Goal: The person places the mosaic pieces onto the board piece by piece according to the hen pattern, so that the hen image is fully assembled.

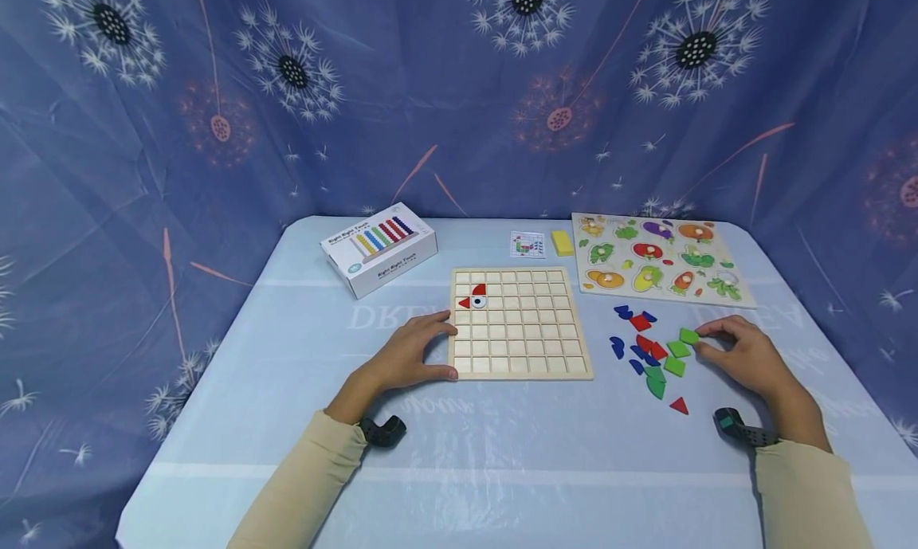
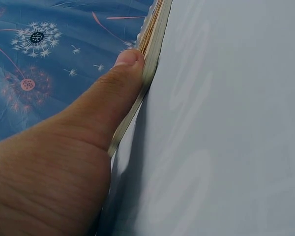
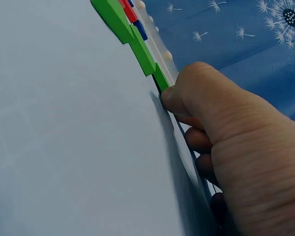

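Observation:
A square wooden grid board lies on the table. Near its upper left, a red quarter-circle, a red triangle and a white tile with a dark dot sit in its cells. My left hand rests against the board's left edge, thumb and fingers spread apart. Over at the right, my right hand pinches a green square piece between thumb and forefinger. Two more green pieces lie beside it; the right wrist view shows them in a row.
Several blue, red and green pieces are scattered right of the board, with a red triangle nearer me. Behind stand a white box, a pattern card, a yellow block and a vegetable puzzle board.

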Demonstrator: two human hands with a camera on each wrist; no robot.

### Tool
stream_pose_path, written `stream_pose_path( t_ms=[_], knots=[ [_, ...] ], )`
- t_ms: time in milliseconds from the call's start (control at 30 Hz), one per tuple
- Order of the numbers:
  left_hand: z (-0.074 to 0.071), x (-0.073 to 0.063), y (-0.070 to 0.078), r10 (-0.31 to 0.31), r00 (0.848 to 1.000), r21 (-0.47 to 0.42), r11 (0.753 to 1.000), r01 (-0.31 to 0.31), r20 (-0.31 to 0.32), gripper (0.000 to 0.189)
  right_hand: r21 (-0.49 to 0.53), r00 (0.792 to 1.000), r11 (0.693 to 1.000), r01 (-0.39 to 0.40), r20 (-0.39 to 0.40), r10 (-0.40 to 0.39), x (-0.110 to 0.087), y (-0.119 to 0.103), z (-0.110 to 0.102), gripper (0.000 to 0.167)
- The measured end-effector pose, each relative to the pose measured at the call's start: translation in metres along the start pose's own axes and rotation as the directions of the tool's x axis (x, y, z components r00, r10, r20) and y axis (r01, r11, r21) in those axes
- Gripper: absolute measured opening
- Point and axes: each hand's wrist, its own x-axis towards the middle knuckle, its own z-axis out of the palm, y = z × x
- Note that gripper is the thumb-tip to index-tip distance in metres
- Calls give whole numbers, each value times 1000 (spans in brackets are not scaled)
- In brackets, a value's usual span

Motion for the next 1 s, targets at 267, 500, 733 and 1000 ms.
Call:
stream_pose_path(
  t_ms=[267, 500, 733, 1000],
  knots=[
    [0, 0, -1, -21, 1000, 7, 1000, 21, 6, 71, -7, 1000, 1000, 16, -13, -16, 0, -2, 0, 27],
    [0, -1, 1, -13, 1000, -3, 1000, 13, 0, 72, -21, 999, 1000, 20, -32, -21, 0, -6, -2, 28],
    [2, -3, -1, 16, 1000, -14, 1000, -16, -8, 72, -29, 984, 991, 128, -124, -131, 8, -11, -2, 24],
    [1, -1, 0, 0, 1000, 0, 1000, 0, -1, 73, 13, 965, 974, 225, -137, -222, 33, -56, 6, 25]
  ],
)
